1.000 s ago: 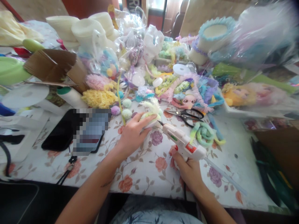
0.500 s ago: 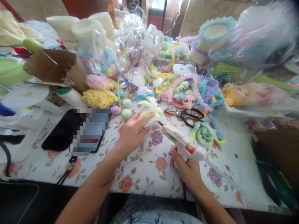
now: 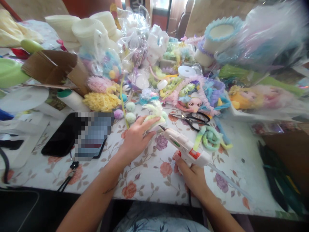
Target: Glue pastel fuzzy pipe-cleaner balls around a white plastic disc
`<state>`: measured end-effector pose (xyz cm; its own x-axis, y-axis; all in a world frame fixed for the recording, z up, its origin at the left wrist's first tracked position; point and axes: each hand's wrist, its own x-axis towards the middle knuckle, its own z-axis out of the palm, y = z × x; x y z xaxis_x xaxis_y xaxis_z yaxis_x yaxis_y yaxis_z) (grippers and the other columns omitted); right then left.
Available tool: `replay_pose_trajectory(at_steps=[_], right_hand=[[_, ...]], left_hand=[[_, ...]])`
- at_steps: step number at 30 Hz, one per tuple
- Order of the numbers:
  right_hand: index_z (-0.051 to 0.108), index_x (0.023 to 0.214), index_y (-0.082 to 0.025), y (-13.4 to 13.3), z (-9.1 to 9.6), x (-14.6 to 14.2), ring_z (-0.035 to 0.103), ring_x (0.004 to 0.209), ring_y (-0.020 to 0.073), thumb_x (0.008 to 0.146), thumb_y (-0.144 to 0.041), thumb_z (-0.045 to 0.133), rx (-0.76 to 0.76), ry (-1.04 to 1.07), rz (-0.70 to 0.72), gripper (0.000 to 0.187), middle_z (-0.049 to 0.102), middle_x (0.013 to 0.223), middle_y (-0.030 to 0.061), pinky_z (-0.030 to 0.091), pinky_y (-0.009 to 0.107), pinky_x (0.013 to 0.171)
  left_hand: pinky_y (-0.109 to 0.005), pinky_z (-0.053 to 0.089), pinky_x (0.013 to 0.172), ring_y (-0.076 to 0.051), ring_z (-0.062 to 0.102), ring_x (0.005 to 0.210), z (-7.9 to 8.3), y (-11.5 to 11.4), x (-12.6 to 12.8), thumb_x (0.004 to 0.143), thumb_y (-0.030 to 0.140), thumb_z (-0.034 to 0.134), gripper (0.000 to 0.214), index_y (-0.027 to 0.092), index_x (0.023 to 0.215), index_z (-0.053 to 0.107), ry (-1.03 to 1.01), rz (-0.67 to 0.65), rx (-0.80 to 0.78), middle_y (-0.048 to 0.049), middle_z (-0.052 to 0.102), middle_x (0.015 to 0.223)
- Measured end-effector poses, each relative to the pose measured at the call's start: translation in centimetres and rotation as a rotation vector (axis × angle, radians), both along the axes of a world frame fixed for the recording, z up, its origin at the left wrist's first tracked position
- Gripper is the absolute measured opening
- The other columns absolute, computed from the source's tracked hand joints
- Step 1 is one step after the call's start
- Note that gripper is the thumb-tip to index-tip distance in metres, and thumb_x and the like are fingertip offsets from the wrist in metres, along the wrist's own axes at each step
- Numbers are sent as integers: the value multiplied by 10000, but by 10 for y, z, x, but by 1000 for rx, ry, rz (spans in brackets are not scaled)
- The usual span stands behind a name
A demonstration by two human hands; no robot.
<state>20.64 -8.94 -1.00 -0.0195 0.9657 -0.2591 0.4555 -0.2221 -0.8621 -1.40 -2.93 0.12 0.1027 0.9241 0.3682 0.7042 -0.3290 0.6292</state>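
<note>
My left hand [image 3: 136, 139] is closed on a small pale yellow-green fluffy craft piece [image 3: 154, 117] with a white underside, holding it just above the flowered cloth. A feathery tuft stands up from its top. My right hand [image 3: 190, 174] wraps around the handle of a white hot glue gun [image 3: 184, 145], index finger at the red trigger. The gun's dark nozzle points left and lies at or very near the piece's white edge; I cannot tell if they touch. A clear glue stick [image 3: 229, 180] sticks out of the gun's rear.
Black-handled scissors [image 3: 193, 119] and a coiled green fuzzy strip [image 3: 209, 138] lie right of the piece. Several pompoms [image 3: 130, 118] sit behind my left hand. A black phone [image 3: 64, 135] rests at left beside another phone. Bags, trims, a cardboard box [image 3: 51, 67] and dark-handled pliers [image 3: 275, 174] surround the work area.
The glue gun's nozzle has shifted slightly left along the white edge of the piece. My left hand stays nearly still, and the view has moved a little.
</note>
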Motion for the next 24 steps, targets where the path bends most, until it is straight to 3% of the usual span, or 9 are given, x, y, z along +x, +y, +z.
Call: replay_pose_trajectory(at_steps=[6,11,24], right_hand=[[578,555,-204,0,2,-2,552,545,157,862,-523,540,-14,4,-41,445,578,529,8,437,274,557],[575,549,-207,0,2,0,560,557,169,849,-515,549,-30,-9,21,431,588,536,13,432,288,564],[575,565,-209,-1,-3,1,575,580,180,860,-548,531,-41,-23,20,451,600,553,16,434,301,583]], left_hand=[[-415,499,992,-269,577,1206,-1,0,0,907,294,605,414,303,1321,591,9,-8,4,-95,618,1293],[-410,504,987,-266,578,1202,0,0,0,913,335,593,398,304,1311,599,2,-8,9,-89,623,1282],[-407,511,971,-267,590,1178,0,1,0,909,313,601,402,287,1310,602,7,-10,18,-103,619,1276]])
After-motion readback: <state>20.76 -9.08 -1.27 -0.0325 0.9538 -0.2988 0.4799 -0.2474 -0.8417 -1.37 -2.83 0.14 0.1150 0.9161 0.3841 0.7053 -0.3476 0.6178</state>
